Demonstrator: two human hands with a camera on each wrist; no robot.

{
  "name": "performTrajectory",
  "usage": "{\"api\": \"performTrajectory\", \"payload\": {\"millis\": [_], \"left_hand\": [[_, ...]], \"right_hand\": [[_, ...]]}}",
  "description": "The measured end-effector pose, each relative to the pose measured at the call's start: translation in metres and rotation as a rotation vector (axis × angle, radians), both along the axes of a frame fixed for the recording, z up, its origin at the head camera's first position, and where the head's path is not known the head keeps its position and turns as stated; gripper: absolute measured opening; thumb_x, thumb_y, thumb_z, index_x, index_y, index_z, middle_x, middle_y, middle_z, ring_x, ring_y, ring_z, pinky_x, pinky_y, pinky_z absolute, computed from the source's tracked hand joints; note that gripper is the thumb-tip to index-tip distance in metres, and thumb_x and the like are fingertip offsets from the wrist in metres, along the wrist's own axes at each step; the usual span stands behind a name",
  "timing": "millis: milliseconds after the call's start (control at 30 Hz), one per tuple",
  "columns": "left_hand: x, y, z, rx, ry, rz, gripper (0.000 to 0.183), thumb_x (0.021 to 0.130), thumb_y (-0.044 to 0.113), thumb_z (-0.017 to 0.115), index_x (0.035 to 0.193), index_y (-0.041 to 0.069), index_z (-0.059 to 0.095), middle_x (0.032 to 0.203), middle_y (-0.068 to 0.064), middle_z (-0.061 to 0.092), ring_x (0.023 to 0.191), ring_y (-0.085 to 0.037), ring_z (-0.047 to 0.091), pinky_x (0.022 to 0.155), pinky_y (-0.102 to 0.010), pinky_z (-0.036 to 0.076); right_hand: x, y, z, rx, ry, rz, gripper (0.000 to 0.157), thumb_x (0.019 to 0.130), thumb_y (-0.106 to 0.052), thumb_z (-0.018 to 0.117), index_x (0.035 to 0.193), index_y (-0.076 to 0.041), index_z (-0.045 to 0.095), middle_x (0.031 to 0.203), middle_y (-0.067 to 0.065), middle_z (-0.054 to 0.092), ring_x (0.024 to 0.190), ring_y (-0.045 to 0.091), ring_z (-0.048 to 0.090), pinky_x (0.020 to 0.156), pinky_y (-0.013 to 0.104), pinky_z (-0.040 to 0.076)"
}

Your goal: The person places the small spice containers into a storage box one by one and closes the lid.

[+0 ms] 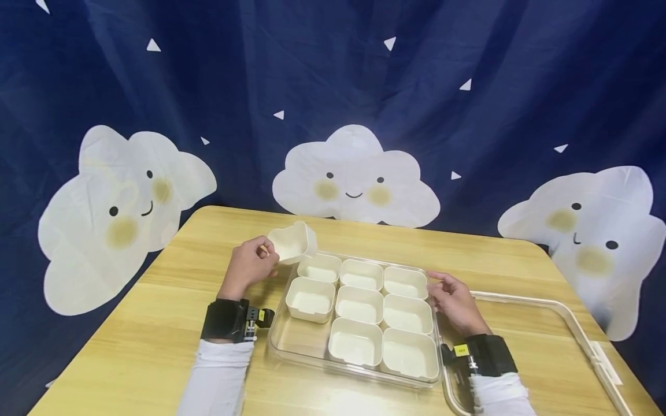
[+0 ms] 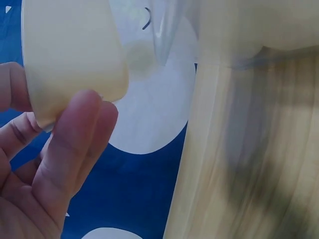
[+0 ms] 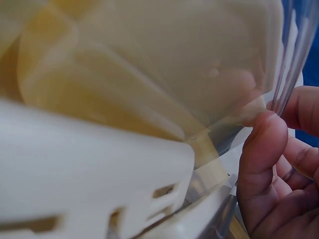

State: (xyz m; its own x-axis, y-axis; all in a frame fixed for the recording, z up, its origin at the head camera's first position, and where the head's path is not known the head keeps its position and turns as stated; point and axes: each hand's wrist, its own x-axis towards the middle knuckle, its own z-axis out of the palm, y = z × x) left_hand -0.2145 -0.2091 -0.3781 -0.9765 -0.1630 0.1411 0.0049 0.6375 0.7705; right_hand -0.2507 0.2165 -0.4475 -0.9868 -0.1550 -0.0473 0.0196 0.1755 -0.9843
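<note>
My left hand [image 1: 252, 263] pinches the edge of a small cream plastic bin [image 1: 292, 241], tilted with its opening turned toward me, above the far left corner of a clear tray [image 1: 278, 345]. In the left wrist view, thumb and fingers grip one end of that bin [image 2: 75, 45]. Several matching cream bins [image 1: 359, 305] stand upright in rows inside the tray. At the tray's right side is my right hand [image 1: 452, 297]. The right wrist view shows its thumb and a finger pinching the clear tray wall [image 3: 294, 64].
To the right, a clear lid with a cream rim [image 1: 564, 312] lies on the wooden table [image 1: 151, 323], partly under my right forearm. Behind the table's far edge hangs a dark blue curtain [image 1: 333, 75] printed with smiling clouds.
</note>
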Motion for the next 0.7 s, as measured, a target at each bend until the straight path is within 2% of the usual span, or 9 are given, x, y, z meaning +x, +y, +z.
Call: {"api": "performTrajectory", "payload": {"millis": [167,300,433,567,700], "left_hand": [[0.0006,0.0008,0.0011,0.041,0.013,0.013,0.010,0.084,0.011,0.055,0.093,0.008,0.060,0.064,-0.004,0.064,0.059,-0.022,0.068,0.061,-0.031,0.045],[0.0002,0.0022,0.0012,0.093,0.041,0.038,0.022,0.086,0.008,0.053,0.107,0.008,0.060,0.072,-0.011,0.067,0.059,-0.022,0.069,0.059,-0.030,0.049],[0.0000,0.0039,0.0029,0.129,0.060,0.050,0.029,0.087,0.006,0.052,0.114,0.009,0.059,0.077,-0.017,0.067,0.062,-0.027,0.070,0.058,-0.030,0.052],[0.0005,0.0049,0.0048,0.141,0.057,0.041,0.034,0.088,0.006,0.051,0.122,0.009,0.055,0.082,-0.020,0.068,0.066,-0.032,0.070,0.061,-0.033,0.055],[0.0015,0.0051,0.0087,0.142,0.043,0.023,0.038,0.089,0.006,0.051,0.127,0.007,0.051,0.085,-0.018,0.069,0.066,-0.031,0.070,0.060,-0.035,0.056]], "right_hand": [[-0.0002,-0.0005,-0.0001,-0.003,-0.006,0.002,0.043,0.096,0.001,0.053,0.137,0.009,0.042,0.083,0.007,0.058,0.059,0.009,0.050,0.052,0.021,0.043],[-0.0004,-0.0003,0.0001,-0.007,-0.003,0.002,0.043,0.096,0.000,0.053,0.137,0.009,0.042,0.083,0.007,0.058,0.058,0.009,0.050,0.052,0.020,0.043],[-0.0005,0.0001,-0.0002,-0.014,0.009,0.002,0.043,0.096,0.000,0.053,0.136,0.010,0.042,0.082,0.005,0.058,0.058,0.009,0.049,0.052,0.020,0.043],[-0.0004,0.0007,-0.0007,-0.019,0.011,0.004,0.043,0.096,0.001,0.053,0.136,0.010,0.042,0.082,0.004,0.058,0.058,0.008,0.050,0.052,0.020,0.043],[-0.0009,0.0001,-0.0016,-0.021,0.005,0.003,0.043,0.096,0.001,0.053,0.136,0.009,0.042,0.082,0.005,0.058,0.059,0.008,0.050,0.052,0.020,0.044]]}}
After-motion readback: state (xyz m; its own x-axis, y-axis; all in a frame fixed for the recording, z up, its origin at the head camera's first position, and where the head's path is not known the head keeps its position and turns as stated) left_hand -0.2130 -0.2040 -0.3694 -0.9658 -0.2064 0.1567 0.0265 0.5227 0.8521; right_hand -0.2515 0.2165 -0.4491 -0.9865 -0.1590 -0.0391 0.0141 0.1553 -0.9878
